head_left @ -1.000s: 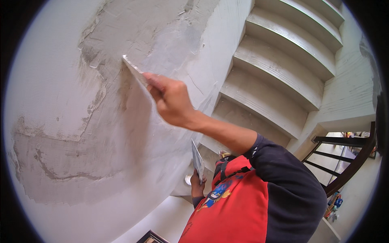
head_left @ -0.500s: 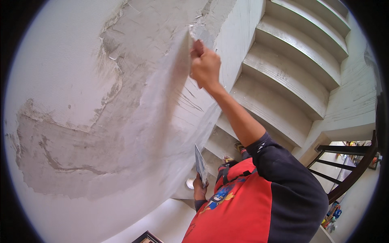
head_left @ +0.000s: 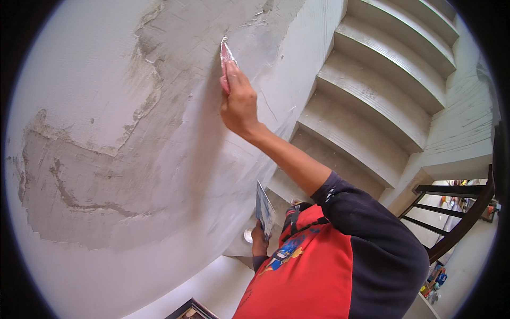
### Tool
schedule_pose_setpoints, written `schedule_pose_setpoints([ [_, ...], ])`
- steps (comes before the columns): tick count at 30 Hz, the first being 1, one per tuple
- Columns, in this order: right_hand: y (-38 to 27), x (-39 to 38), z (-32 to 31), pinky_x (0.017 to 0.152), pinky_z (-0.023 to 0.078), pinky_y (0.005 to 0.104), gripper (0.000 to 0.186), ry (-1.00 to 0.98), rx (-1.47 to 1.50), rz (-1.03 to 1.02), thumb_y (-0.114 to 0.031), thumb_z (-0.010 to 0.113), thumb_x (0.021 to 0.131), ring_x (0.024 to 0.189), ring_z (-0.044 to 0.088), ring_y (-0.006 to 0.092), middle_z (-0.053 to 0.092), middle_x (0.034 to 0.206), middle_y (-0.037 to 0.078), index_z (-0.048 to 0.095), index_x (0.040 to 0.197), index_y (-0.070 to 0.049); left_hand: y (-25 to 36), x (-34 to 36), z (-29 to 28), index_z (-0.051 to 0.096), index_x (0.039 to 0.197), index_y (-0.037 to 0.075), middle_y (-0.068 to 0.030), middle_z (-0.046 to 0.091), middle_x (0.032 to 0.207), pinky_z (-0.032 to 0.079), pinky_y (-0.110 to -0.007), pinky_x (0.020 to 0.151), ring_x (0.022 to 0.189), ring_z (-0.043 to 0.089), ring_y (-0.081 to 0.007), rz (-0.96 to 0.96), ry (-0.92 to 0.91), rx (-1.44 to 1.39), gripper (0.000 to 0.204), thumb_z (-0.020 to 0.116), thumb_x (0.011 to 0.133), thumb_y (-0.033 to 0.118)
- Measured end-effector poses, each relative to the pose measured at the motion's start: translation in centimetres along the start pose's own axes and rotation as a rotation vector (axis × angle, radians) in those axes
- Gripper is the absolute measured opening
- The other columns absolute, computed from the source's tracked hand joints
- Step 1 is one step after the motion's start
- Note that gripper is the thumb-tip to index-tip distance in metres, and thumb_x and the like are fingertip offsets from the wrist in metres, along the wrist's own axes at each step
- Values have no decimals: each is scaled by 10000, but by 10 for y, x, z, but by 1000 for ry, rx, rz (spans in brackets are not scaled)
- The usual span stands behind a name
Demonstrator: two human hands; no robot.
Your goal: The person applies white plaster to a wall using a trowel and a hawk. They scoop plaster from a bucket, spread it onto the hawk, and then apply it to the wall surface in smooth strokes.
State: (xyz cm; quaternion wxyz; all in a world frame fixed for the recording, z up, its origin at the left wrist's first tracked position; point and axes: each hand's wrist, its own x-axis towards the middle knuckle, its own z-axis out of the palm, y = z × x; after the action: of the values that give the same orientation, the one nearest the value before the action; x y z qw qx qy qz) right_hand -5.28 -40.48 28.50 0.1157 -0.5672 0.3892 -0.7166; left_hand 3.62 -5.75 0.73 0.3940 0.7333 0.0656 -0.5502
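Note:
My right hand (head_left: 238, 101) reaches up to the wall, its fingers wrapped round a putty knife (head_left: 228, 56) with a reddish grip and white filler along its edge. The knife lies on or very close to the smeared grey patch of the plaster wall (head_left: 175, 95); I cannot tell if it presses. Lower down, close to my red and dark shirt, my left hand (head_left: 260, 240) holds a flat metal plate (head_left: 264, 207) by its lower end. Greyish smears coat the plate, and its handle, if any, is hidden.
Concrete stairs (head_left: 366, 111) climb along the wall to the upper right. A dark railing (head_left: 462, 228) stands at the right. A round white thing (head_left: 248, 235) sits on a step beside my left hand. A dark picture frame (head_left: 191, 310) shows at the bottom.
My right hand has moved left with the putty knife, and the dark scratch lines at the wall's lower right now look smoothed over. My left hand has stayed nearly in place.

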Motion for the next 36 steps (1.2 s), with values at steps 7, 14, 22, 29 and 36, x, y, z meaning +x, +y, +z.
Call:
schedule_pose_setpoints([
  [7,-45,-54,13,913,441,414,410,-103,-6,-40,-24,545,820,1095,525,394,515,1210,260,488,1220,47,-14,-23,-17,475,864,63,-44,406,557,309,-259,425,435,364,-143,-31,-90,-191,324,390,969,357],
  [14,-10,-19,-36,645,491,336,205,-50,252,509,-53,512,858,698,642,272,624,739,212,589,987,87,2,10,-28,503,963,52,-66,480,650,381,-312,436,458,423,-175,-5,-36,-21,384,400,950,422],
  [22,-11,11,-17,620,443,442,171,-113,115,679,-119,511,838,625,589,372,600,670,206,633,890,-11,-3,5,-43,490,871,49,-57,405,553,359,-323,442,407,344,-159,-33,-22,-80,412,376,956,436],
  [29,-77,-11,-21,548,417,277,136,-254,386,437,-50,489,847,588,494,93,523,593,30,604,864,20,-32,50,-82,568,1057,102,-64,627,927,397,-337,444,638,570,-189,-11,-350,-149,362,450,930,420],
  [36,-1,14,-39,536,447,340,185,51,144,553,-101,528,832,521,560,160,581,578,96,617,777,51,8,-14,-40,516,920,63,-42,484,711,340,-273,411,504,467,-149,42,-39,-64,332,427,952,382],
])
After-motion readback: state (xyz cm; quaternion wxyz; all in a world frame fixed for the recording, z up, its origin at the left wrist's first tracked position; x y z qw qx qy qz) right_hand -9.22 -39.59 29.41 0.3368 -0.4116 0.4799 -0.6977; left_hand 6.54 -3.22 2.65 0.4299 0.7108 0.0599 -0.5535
